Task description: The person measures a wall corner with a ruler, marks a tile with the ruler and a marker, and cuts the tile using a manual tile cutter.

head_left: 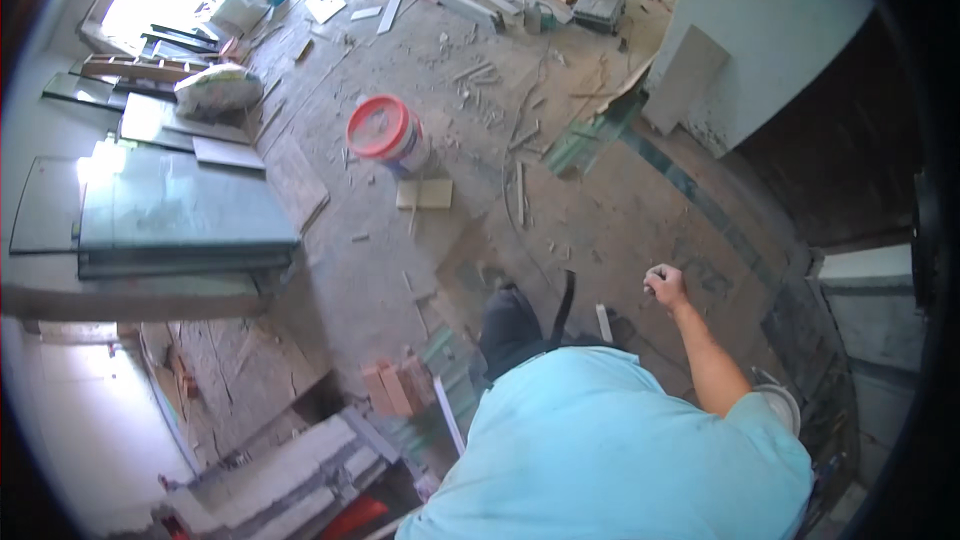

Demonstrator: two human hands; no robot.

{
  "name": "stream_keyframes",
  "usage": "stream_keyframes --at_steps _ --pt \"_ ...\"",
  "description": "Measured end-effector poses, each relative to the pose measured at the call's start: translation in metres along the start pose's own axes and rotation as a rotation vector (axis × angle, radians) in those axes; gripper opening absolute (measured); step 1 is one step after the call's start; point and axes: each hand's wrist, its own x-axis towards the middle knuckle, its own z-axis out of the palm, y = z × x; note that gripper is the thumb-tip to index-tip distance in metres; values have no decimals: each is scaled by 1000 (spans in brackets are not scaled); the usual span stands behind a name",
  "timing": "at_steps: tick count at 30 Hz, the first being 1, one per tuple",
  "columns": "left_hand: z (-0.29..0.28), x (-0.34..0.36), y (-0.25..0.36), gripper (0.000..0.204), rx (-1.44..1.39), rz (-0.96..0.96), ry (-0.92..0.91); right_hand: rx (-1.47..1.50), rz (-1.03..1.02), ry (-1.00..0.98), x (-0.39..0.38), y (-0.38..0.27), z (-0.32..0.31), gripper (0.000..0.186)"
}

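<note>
My right hand (667, 285) is held out to the right over the dusty floor, with its fingers curled closed. Whatever may be inside the fingers is hidden. My bare forearm runs back from it to the sleeve of a light blue shirt (620, 440). My left hand does not show. Below and left of the right hand, a short white strip (603, 323) and a dark strap-like piece (566, 305) appear beside my dark-clad leg (510, 330). The hand is apart from both.
A bucket with a red-rimmed lid (378, 128) stands ahead, near a pale block (425, 194). Stacked glass panes (180, 200) and a filled sack (218, 90) lie left. Bricks (395, 387) sit lower left. A grey case (599, 10) and scattered offcuts lie farther off.
</note>
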Motion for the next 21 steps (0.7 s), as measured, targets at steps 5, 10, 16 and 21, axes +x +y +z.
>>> stream_keyframes --at_steps 5,10,16,21 --pt "-82 91 126 12 29 7 -48 -105 41 14 115 -66 82 4" --pt "-268 237 339 9 -252 50 182 -255 199 -62 180 -113 145 8" --pt "-518 215 794 20 -316 714 515 -203 489 148 293 -98 167 10" --pt "-560 235 964 22 23 963 612 -130 577 164 443 -155 221 10"
